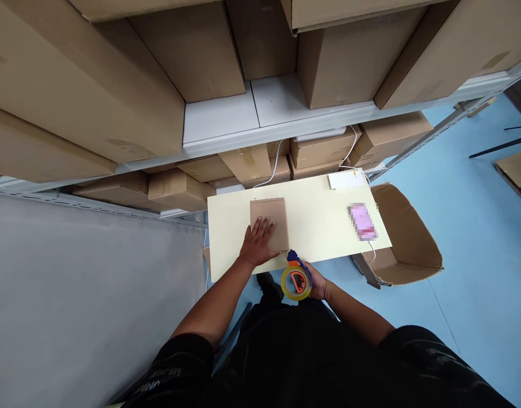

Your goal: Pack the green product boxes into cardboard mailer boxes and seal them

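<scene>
Left hand [257, 242] lies flat, fingers spread, on the near-left part of a small cardboard box [269, 223], pinning it down. Box sits closed on the pale desk [320, 218], near the front edge, left of middle. Right hand [315, 283] is wrapped around a tape dispenser [295, 280] with yellowish roll, just off the desk's front edge. Blurred pink item [363, 221] toward right edge; white pad [346, 179] at the far right corner. Open carton [407, 238] on the floor beside the right edge.
</scene>
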Motion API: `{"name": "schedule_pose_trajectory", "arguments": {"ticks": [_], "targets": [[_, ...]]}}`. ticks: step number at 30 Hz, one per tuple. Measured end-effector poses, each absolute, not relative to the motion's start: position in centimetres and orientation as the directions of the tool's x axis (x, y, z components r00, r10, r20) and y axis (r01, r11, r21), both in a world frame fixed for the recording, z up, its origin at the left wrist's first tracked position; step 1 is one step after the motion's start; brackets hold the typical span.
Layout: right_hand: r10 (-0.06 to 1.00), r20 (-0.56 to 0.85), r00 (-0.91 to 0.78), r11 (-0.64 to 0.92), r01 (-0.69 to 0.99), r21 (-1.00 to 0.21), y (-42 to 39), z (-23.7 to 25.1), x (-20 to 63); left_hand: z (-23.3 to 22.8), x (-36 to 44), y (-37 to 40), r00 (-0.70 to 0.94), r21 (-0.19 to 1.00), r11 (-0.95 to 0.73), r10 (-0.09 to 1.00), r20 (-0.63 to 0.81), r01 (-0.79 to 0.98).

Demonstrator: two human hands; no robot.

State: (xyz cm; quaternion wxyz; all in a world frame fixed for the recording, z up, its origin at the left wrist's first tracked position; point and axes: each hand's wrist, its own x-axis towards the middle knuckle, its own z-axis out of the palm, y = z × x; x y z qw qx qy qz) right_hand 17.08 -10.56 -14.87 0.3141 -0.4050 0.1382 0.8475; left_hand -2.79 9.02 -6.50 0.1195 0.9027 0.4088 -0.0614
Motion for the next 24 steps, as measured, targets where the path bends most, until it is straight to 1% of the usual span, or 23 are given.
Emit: {"name": "schedule_pose_trajectory", "arguments": {"ticks": [4,7,9,17,24], "targets": [[0.396,-0.801,-0.448,-0.752,-0.659,-0.004,-10.2,-14.5,18.3,-6.5,-1.5,8.9,0.601,0.175,-0.575,0.773,-0.203,0.799],[0.402,-0.817,-0.414,-0.731,-0.682,-0.015,-9.2,-13.7,19.5,-6.6,-0.1,8.9,0.534,0.176,-0.507,0.824,-0.188,0.844],[0.409,-0.818,-0.405,-0.712,-0.702,-0.009,-8.5,-13.2,20.0,-6.6,0.5,8.9,0.511,0.173,-0.484,0.84,-0.182,0.858],[0.415,-0.806,-0.422,-0.691,-0.723,0.023,-8.9,-12.5,20.5,-6.5,0.7,9.0,0.505,0.174,-0.477,0.842,-0.19,0.862],[0.364,-0.824,-0.435,-0.737,-0.675,0.031,-10.5,-13.2,20.7,-6.8,0.8,9.1,0.511,0.167,-0.485,0.837,-0.194,0.858]]}}
